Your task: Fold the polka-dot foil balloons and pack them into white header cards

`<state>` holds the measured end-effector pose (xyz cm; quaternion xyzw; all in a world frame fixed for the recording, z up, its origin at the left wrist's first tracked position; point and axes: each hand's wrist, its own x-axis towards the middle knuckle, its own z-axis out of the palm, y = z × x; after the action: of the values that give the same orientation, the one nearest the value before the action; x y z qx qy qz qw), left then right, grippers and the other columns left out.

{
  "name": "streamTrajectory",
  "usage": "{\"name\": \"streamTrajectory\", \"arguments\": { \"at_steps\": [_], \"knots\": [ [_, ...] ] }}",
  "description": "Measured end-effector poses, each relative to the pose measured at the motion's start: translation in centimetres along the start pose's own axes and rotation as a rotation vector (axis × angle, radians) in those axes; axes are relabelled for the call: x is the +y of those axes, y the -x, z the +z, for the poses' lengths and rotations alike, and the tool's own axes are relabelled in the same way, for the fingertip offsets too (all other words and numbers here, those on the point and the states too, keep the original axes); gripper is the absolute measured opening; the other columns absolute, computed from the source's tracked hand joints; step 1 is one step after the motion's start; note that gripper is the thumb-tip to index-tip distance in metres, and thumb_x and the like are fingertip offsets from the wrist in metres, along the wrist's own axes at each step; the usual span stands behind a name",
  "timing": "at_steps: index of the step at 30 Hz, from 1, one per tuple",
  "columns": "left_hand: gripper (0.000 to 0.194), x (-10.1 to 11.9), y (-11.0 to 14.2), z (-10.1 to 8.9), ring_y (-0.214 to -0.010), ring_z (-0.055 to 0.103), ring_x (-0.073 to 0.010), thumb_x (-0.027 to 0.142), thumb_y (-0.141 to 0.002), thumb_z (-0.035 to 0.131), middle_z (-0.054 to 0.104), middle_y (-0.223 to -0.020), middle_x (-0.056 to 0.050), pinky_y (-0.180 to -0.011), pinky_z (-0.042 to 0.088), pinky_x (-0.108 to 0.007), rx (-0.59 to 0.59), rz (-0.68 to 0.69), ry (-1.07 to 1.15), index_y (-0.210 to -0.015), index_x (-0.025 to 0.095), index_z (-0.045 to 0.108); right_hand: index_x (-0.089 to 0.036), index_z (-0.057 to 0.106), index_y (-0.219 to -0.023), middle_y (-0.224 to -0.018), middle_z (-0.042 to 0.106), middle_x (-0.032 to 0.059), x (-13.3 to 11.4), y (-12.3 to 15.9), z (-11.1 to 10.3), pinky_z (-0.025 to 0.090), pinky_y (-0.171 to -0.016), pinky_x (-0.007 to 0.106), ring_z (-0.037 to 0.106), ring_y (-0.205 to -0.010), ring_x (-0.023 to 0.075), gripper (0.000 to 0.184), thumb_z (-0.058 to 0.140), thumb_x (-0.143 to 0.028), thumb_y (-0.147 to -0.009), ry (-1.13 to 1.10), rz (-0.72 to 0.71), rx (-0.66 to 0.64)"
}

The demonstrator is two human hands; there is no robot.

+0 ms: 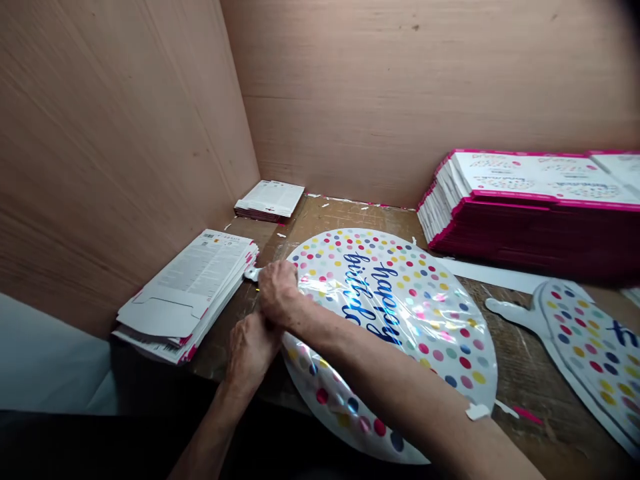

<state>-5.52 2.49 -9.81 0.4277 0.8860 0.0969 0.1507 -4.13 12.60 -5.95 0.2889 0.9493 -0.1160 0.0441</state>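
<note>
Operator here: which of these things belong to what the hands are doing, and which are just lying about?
In use: left hand; right hand; polka-dot foil balloon; its white neck.
Lying about: second foil balloon; pink-edged card stack; white card stacks.

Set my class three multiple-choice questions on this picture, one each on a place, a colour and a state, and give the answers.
1. Where is the stack of magenta-edged white printed cards?
A. Right of the round polka-dot foil balloon
B. Under that balloon
C. Behind the person

2. What colour is the balloon's script lettering?
A. Pink
B. Dark blue
C. Green

3. What state is the second polka-dot foil balloon in?
A. Hanging from the wall
B. Folded inside a stack
C. Lying on the worn brown tabletop

A: the stack sits beyond the balloon's right edge.
B: the letters read dark blue.
C: it lies untouched, while the left hand and right hand are at the other balloon.
</note>
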Motion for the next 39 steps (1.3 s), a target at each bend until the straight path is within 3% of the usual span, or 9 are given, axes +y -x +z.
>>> {"name": "streamTrajectory", "arguments": {
  "at_steps": [5,9,14,17,20,25,31,35,39],
  "knots": [
    [0.023,-0.5,0.3,0.4,-0.094,0.07,-0.0326,0.029,-0.084,0.052,0.075,-0.092,-0.016,-0.063,0.041,-0.03,-0.03,0.038,0.088,-0.089,0.017,0.07,-0.008,0.071,-0.099,-0.098,0.073,0.0182,-0.5,0.6,0.7,0.057,-0.071,0.036,0.07,-0.091,0.0266,0.017,0.061,-0.013,-0.087,-0.003,0.058,0.017],
    [0.032,-0.6,-0.5,0.2,-0.086,0.07,-0.0285,0.042,-0.09,0.046,0.074,-0.083,-0.011,-0.058,0.035,-0.029,0.005,0.067,0.179,-0.08,0.019,0.066,-0.011,0.071,-0.103,-0.102,0.073,0.0176,2.0,0.8,0.6,0.054,-0.081,0.033,0.069,-0.1,0.0263,0.02,0.063,-0.023,-0.089,-0.018,0.127,0.082],
    [0.048,-1.3,-0.6,-0.4,-0.071,0.066,-0.0253,0.061,-0.088,0.045,0.068,-0.067,-0.007,-0.055,0.029,-0.029,0.024,0.05,0.084,-0.065,0.021,0.058,-0.012,0.069,-0.109,-0.108,0.071,0.0174,4.4,0.8,1.3,0.051,-0.084,0.033,0.066,-0.105,0.0275,0.034,0.048,-0.035,-0.097,-0.111,0.231,0.147],
    [0.045,-1.2,-0.7,-0.9,-0.077,0.067,-0.0261,0.059,-0.09,0.043,0.071,-0.077,-0.008,-0.058,0.034,-0.029,0.166,0.04,0.072,-0.077,0.021,0.063,-0.014,0.071,-0.103,-0.106,0.072,0.0146,5.1,0.5,1.9,0.05,-0.078,0.031,0.067,-0.101,0.0265,0.025,0.053,-0.025,-0.09,-0.197,0.266,0.141],
    [0.036,-0.5,-2.2,-1.5,-0.091,0.068,-0.023,0.038,-0.096,0.036,0.074,-0.098,-0.009,-0.07,0.04,-0.028,0.306,0.151,0.07,-0.098,0.021,0.067,-0.016,0.073,-0.09,-0.097,0.074,0.0116,5.6,0.0,2.5,0.048,-0.073,0.027,0.068,-0.095,0.0245,0.017,0.06,-0.021,-0.08,-0.297,0.275,0.158],
    [0.04,0.9,-5.6,-1.4,-0.09,0.07,-0.026,0.035,-0.097,0.033,0.075,-0.097,-0.012,-0.071,0.044,-0.029,0.073,0.237,-0.093,-0.11,0.022,0.069,-0.015,0.069,-0.071,-0.077,0.072,0.0078,6.6,0.5,3.4,0.044,-0.068,0.024,0.066,-0.08,0.0191,0.024,0.051,-0.024,-0.084,-0.532,0.287,0.264],
    [0.052,1.1,-5.5,-0.7,-0.087,0.07,-0.0359,0.043,-0.097,0.035,0.073,-0.09,-0.018,-0.069,0.047,-0.038,0.113,0.208,-0.366,-0.144,0.021,0.045,-0.014,0.065,-0.077,-0.067,0.067,0.0027,11.5,6.4,3.7,0.042,-0.052,0.019,0.062,-0.058,0.0123,0.036,0.042,-0.038,-0.09,-0.882,0.395,0.406],
    [0.039,3.6,-2.3,-1.1,-0.087,0.069,-0.0314,0.04,-0.097,0.039,0.072,-0.094,-0.015,-0.068,0.046,-0.034,0.138,0.357,-0.356,-0.119,0.017,0.062,-0.015,0.061,-0.076,-0.059,0.064,0.0024,16.6,12.7,3.7,0.039,-0.043,0.019,0.054,-0.044,0.0101,0.036,0.046,-0.045,-0.086,-1.048,0.561,0.428],
    [0.034,7.6,2.3,1.0,-0.086,0.067,-0.0251,0.046,-0.096,0.042,0.071,-0.091,-0.009,-0.068,0.045,-0.03,0.026,0.633,-0.231,-0.1,0.019,0.062,-0.017,0.056,-0.067,-0.053,0.061,0.0029,21.3,18.6,4.1,0.032,-0.037,0.02,0.047,-0.037,0.0093,0.035,0.051,-0.047,-0.085,-1.018,0.749,0.43]
  ]
}}
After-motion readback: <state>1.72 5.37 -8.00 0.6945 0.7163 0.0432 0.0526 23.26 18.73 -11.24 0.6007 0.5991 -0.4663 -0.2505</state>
